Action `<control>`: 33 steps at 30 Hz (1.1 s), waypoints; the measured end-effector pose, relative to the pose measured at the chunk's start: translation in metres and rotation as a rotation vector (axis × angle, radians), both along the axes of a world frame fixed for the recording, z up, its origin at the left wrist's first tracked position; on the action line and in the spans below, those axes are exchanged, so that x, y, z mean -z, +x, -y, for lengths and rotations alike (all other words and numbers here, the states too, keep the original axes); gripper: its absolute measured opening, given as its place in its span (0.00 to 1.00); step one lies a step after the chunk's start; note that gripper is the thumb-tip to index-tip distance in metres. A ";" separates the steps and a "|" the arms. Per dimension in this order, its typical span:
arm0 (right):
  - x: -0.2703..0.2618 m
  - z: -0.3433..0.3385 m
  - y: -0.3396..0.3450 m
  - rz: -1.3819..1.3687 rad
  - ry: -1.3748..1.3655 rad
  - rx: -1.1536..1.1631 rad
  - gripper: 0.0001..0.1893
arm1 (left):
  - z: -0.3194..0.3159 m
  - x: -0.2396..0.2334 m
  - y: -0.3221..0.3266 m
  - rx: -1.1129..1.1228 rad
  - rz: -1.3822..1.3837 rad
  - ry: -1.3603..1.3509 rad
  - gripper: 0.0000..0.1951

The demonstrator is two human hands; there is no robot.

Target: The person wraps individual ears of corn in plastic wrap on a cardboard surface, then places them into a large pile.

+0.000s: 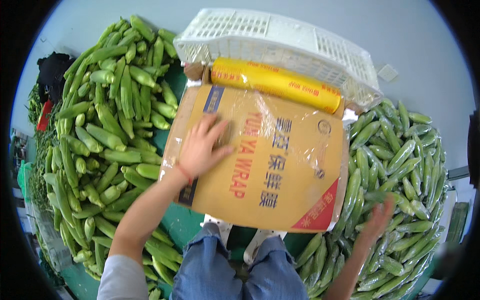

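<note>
My left hand (204,148), slightly blurred, is over a cardboard wrap box (288,161) with its fingers spread and nothing held. Printed writing and clear film cover the top of the box. A yellow roll of cling wrap (275,84) lies along the far side of the box. To the right, my right hand (380,215) is motion-blurred above a pile of film-wrapped corn ears (405,228). Its fingers look apart, and a blurred corn ear (375,196) is close to its fingertips. Whether they touch is unclear.
Unwrapped corn ears in green husks (108,135) are heaped on the left. A white plastic crate (277,35) stands on its side behind the roll, by the wall. Below the box are my knees in jeans (240,270) and white shoes (258,242) on a green floor (180,221).
</note>
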State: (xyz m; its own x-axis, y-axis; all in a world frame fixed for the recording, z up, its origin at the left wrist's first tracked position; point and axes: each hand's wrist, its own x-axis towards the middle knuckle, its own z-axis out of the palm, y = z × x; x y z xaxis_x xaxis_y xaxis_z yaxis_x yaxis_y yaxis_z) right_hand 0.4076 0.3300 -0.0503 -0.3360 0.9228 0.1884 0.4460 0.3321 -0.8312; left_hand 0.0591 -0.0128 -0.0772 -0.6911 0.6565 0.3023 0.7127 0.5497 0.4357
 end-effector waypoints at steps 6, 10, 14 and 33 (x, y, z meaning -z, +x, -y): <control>0.009 0.088 -0.151 0.444 0.378 -0.806 0.31 | -0.033 -0.031 -0.080 -0.066 0.202 0.042 0.08; 0.028 0.047 -0.188 0.468 0.443 -0.780 0.18 | -0.005 -0.073 -0.067 0.119 0.133 0.245 0.03; 0.012 0.060 -0.158 0.117 0.097 -0.938 0.07 | 0.069 -0.077 -0.022 0.255 -0.124 -0.077 0.03; 0.012 0.112 -0.038 0.435 -0.327 -0.971 0.06 | 0.297 0.235 0.046 -1.418 0.810 0.782 0.30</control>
State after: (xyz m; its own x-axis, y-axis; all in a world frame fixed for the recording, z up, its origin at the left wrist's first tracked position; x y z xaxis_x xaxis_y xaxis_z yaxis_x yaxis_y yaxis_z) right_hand 0.3691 0.2177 -0.0625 -0.9207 0.2155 -0.3255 0.3903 0.4914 -0.7786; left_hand 0.1047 -0.3098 -0.3117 -0.6564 -0.6118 -0.4413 -0.5615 0.0055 0.8275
